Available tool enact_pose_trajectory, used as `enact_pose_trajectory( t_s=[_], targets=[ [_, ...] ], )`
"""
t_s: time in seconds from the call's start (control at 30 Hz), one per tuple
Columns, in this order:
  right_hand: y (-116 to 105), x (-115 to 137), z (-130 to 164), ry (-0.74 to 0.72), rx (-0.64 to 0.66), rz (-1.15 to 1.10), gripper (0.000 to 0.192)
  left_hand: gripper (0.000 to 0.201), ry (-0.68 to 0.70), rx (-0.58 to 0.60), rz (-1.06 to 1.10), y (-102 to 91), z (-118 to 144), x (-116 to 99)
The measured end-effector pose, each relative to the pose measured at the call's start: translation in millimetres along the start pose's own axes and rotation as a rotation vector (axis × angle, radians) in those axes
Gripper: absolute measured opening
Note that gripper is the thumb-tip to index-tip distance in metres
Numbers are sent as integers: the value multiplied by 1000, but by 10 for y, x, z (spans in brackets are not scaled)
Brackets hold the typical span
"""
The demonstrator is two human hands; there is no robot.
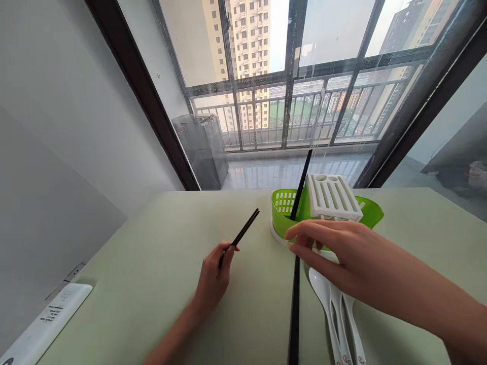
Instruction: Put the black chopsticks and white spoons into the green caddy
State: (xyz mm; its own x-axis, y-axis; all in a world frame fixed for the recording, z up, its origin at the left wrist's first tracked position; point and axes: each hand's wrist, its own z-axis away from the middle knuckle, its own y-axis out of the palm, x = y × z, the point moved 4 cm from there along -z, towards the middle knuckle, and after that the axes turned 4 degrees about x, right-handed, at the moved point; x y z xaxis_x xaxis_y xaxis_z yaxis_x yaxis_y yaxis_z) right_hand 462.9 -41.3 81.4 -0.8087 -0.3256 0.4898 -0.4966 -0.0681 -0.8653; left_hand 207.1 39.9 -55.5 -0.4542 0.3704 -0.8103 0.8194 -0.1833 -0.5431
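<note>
The left hand (215,276) held a black chopstick (243,232) pinched at its near end between thumb and fingertips, so this grip was closed on it; the stick slanted up and away toward the far edge of the pale green tabletop (152,263), its tip clear of the surface and pointing toward the green drainer basket (283,205). The right hand (338,253) lay spread, fingers loosely curled and holding nothing, against the near rim of that basket, which stood by the middle of the far edge. One chopstick (302,182) stood leaning inside the basket, beside a white slotted insert (333,195). Another long black chopstick (294,309) lay flat, running from under the right hand to the near edge, where it was cut off. Just beside it lay white spoons (335,319), their bowls partly hidden by the right wrist and their handles cut off at the near edge; how many there were was hard to make out. A white remote control (49,319) lay at the near left corner.
</note>
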Motion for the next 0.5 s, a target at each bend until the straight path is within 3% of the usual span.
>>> enact_pose_trajectory(
  t_s=[0.23,0.33,0.5],
  targets=[
    [249,227,-169,8,0,-212,36,40,-22,142,435,263,227,-297],
    [311,369,-219,-73,-22,-322,21,42,23,160,473,338,282,-387],
    [348,495,-184,-227,-107,-218,37,45,166,154,392,398,310,-434]
  ],
)
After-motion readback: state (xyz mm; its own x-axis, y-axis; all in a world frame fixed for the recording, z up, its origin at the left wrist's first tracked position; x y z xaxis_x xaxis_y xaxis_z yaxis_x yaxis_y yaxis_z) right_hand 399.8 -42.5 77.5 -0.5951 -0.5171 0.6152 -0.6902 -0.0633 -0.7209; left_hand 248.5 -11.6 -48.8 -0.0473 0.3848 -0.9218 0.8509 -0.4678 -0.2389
